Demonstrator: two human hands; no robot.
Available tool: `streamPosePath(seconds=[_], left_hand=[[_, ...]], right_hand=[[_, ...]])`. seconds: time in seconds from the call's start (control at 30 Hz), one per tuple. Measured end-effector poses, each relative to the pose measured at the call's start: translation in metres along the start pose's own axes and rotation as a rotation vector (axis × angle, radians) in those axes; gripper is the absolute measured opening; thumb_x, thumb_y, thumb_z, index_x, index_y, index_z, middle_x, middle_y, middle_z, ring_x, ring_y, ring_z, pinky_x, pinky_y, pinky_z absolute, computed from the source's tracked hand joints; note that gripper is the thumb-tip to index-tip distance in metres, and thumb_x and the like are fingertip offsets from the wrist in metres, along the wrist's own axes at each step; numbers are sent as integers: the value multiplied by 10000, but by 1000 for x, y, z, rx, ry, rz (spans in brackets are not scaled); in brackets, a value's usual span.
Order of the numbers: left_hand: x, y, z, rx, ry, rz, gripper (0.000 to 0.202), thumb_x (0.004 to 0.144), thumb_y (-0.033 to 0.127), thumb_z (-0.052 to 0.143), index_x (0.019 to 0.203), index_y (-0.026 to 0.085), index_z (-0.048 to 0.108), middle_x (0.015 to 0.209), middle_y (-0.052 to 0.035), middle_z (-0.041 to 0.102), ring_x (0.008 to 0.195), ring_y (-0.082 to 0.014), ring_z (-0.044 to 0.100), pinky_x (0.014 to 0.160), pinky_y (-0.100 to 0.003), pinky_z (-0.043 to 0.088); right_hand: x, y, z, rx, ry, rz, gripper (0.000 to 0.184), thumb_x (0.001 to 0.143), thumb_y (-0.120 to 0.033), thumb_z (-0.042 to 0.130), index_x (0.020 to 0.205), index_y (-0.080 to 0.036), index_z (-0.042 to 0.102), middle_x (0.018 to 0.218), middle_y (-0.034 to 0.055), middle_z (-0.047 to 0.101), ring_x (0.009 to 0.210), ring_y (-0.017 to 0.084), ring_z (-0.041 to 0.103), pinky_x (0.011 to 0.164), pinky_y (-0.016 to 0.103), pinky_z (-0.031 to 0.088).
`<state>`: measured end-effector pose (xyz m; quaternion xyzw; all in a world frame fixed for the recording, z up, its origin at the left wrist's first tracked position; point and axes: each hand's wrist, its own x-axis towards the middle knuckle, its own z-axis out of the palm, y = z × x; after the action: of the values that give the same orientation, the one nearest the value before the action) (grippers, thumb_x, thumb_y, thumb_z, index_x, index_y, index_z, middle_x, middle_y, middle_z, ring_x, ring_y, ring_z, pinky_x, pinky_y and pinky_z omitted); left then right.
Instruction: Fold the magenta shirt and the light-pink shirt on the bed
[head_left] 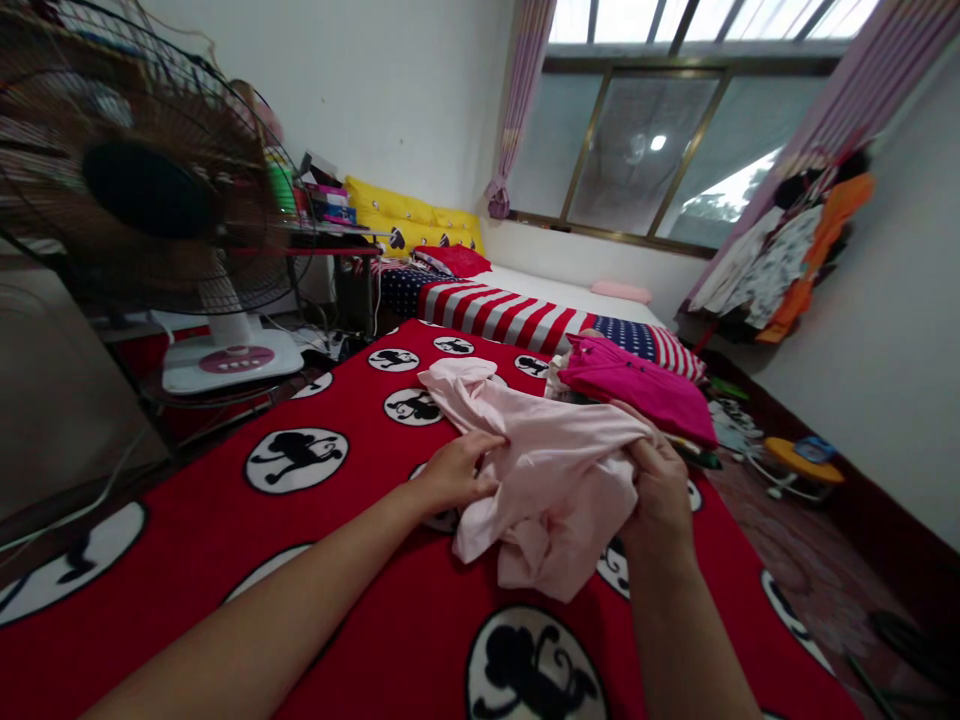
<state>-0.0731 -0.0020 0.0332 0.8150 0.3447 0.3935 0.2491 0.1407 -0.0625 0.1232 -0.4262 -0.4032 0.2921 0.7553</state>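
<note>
A pale pink garment (555, 480) hangs bunched between my two hands, partly lifted over a red blanket (352, 590) with black monkey figures in white ovals. My left hand (459, 470) grips its left side, thumb and fingers closed on the cloth. At its right end, my right hand (660, 470) is closed on the fabric, with some fingers hidden behind it. One end of the garment trails on the blanket toward the far left. Just beyond my right hand lies a stack of folded clothes, a bright magenta shirt (637, 385) on top.
At the left, a large fan (232, 360) stands near a table with boxes. Behind is another bed with a striped, starred cover (517, 315) and a yellow cushion (412, 215). Clothes (787, 260) hang at the right wall, above a small orange stool (802, 460).
</note>
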Motion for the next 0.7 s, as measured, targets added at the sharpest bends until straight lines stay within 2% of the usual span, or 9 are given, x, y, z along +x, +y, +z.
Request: streamPosePath(seconds=[0.07,0.13,0.2,0.27,0.37,0.47,0.57,0.63,0.7], left_hand=[[-2,2,7,-21,3,-51,635,593,174,729,1216,210,610,1212,-92,624,1078,-262,590,935,-341,466],[-2,2,10,-114,-2,-133,620,600,206,741,1204,198,600,1100,-85,663,950,-239,634,822,-320,512],[0,2,9,-269,-16,-252,545,688,290,696,1208,181,578,904,-61,677,741,-187,649,640,-270,522],[1,2,9,-453,-54,-393,472,795,376,575,1216,164,553,767,-36,638,559,-142,607,480,-226,470],[1,3,11,-646,-177,-501,431,814,349,501,1203,169,553,840,-56,635,495,-108,595,403,-184,416],[-1,4,16,-677,-233,-411,560,747,242,566,1303,206,516,974,-68,643,560,-98,614,442,-168,416],[-2,4,20,-639,-143,-304,768,702,166,625,1432,191,386,962,-55,648,686,-115,605,558,-194,447],[-1,4,21,-620,-89,-265,812,692,144,640,1451,156,352,972,-62,650,784,-136,596,638,-217,457],[-1,5,22,-610,-81,-250,818,694,145,643,1455,136,342,988,-74,650,823,-151,592,671,-234,457]], right_hand=[[-3,-5,4,144,2,85,394,608,-244,711,994,-164,708,850,45,725,765,184,666,723,340,519],[-1,-7,4,226,62,78,393,607,-192,707,999,-179,697,869,24,718,767,155,659,740,324,518],[3,-6,0,288,88,56,353,628,-154,687,978,-192,692,867,6,708,770,136,653,743,307,517],[5,-5,-4,330,61,51,301,658,-151,666,955,-197,690,866,6,703,779,131,652,731,290,517],[5,-6,-4,293,19,35,280,670,-194,654,948,-192,687,877,17,699,784,137,654,712,277,518],[2,-7,-4,-11,-91,45,351,666,-264,650,1010,-198,676,922,37,689,808,187,655,738,344,523],[-1,-3,-7,-615,-241,-120,393,649,-286,658,1033,-207,687,1136,93,627,1071,284,585,924,455,451],[-4,2,-8,-960,-305,-280,435,642,-236,650,1075,-221,683,1302,108,527,1213,306,487,1004,454,386],[-9,9,-7,-1127,-446,-280,535,661,-222,643,1195,-245,627,1329,103,508,1160,281,532,942,405,432]])
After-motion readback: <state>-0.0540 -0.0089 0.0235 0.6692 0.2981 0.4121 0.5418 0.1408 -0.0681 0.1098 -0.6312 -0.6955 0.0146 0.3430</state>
